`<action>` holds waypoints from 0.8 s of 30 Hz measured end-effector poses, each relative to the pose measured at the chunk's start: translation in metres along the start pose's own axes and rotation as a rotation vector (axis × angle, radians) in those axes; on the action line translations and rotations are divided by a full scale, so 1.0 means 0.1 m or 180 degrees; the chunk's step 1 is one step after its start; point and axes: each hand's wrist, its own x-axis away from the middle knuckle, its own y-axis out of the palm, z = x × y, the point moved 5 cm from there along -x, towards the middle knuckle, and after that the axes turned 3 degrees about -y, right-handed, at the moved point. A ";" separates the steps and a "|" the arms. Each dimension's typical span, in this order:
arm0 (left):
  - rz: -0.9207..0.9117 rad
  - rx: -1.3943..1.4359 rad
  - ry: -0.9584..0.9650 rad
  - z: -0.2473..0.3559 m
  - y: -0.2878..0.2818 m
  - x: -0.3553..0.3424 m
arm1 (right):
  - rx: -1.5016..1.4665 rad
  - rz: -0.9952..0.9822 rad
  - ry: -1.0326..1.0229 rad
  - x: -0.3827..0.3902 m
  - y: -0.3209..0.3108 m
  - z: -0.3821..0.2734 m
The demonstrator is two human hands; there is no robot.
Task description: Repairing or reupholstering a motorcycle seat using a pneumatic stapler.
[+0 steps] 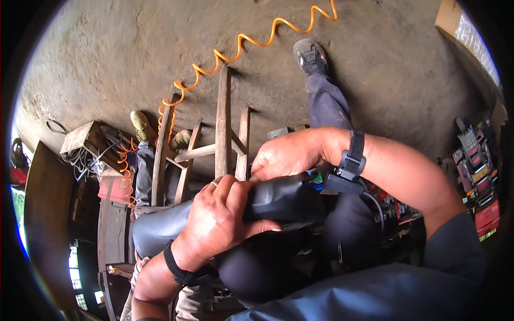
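Black padded piece (265, 197) lies under left grip (217, 214), which clasps it; right grip (289, 154), at far edge: hold cannot be told.

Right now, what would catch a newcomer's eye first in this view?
Most likely the coiled orange hose, looping across the upper part of the view. Then the left hand clasping a smooth black piece below centre, with the right hand at its far edge. Rough wooden bars show just beyond, slightly left.
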 end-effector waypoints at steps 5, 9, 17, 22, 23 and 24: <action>-0.0076 0.0045 -0.0015 -0.05 0.00 -0.06 | -0.0971 0.1117 0.0246 0.51 -0.13 0.05; -0.0135 0.0086 -0.0099 -0.06 -0.01 -0.07 | 0.0527 0.2243 0.0101 0.86 -0.07 -0.22; -0.0015 0.0382 0.0046 -0.09 -0.01 -0.09 | 0.3628 0.2813 -0.1320 0.68 0.74 -1.04; -0.0020 0.0386 -0.0141 -0.14 0.02 -0.06 | 0.3712 0.2653 -0.0671 0.46 0.95 -1.00; -0.0037 0.0498 -0.0116 -0.13 0.01 -0.07 | 0.3703 0.2611 -0.0663 0.43 0.96 -0.99; 0.0008 0.0519 -0.0112 -0.13 -0.02 -0.08 | 0.3637 0.2640 -0.0582 0.42 0.95 -0.96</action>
